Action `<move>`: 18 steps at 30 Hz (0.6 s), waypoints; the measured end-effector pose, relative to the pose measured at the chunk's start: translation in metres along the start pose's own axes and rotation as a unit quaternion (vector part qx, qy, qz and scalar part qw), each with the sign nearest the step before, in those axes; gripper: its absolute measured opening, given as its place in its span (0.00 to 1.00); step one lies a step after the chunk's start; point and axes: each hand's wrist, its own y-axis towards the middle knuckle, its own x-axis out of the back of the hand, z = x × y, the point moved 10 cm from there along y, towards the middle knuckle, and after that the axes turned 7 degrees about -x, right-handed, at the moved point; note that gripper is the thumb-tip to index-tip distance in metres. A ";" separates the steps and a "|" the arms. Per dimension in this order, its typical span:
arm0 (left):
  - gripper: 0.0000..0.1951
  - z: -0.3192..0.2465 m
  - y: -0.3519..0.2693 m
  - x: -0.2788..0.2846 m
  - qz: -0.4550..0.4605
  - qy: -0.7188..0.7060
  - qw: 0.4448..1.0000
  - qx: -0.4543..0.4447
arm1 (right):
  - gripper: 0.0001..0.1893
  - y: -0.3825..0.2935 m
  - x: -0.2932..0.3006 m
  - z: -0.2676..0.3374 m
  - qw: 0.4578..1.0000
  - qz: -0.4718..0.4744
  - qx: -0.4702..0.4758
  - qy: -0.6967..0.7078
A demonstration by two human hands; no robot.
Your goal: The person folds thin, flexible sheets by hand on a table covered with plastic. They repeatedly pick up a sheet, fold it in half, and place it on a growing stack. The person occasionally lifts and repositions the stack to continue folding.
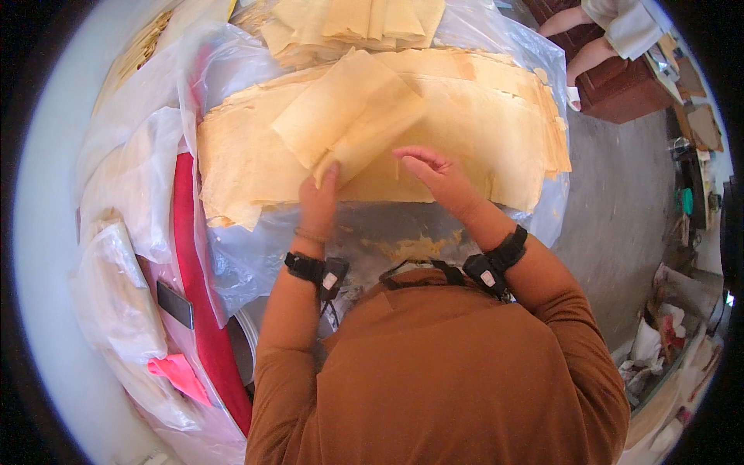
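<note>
My left hand grips the near corner of a folded tan sheet, thumb on top. The sheet lies slanted over a wide stack of thin tan sheets with ragged edges; whether they are paper or another thin material I cannot tell. To the right, my right hand hovers over the stack's near part, fingers curved together and thumb apart, holding nothing that I can see. Clear plastic sheeting spreads beneath the stack.
Folded tan sheets are piled beyond the stack. At left, a phone and a pink cloth lie beside a red strip and plastic-wrapped bundles. Another person's legs show at the upper right, by a brown cabinet.
</note>
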 end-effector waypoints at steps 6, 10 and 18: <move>0.24 0.057 0.048 0.022 -0.075 -0.037 0.993 0.078 | 0.23 0.014 -0.024 0.056 0.875 -0.072 0.260 -0.402; 0.23 0.059 0.062 0.021 -0.075 -0.040 0.994 0.073 | 0.26 0.042 -0.038 0.041 0.808 -0.085 0.267 -0.519; 0.33 -0.057 0.048 0.014 -0.094 0.454 0.875 -0.138 | 0.29 0.071 -0.032 0.002 0.761 -0.070 0.211 -0.609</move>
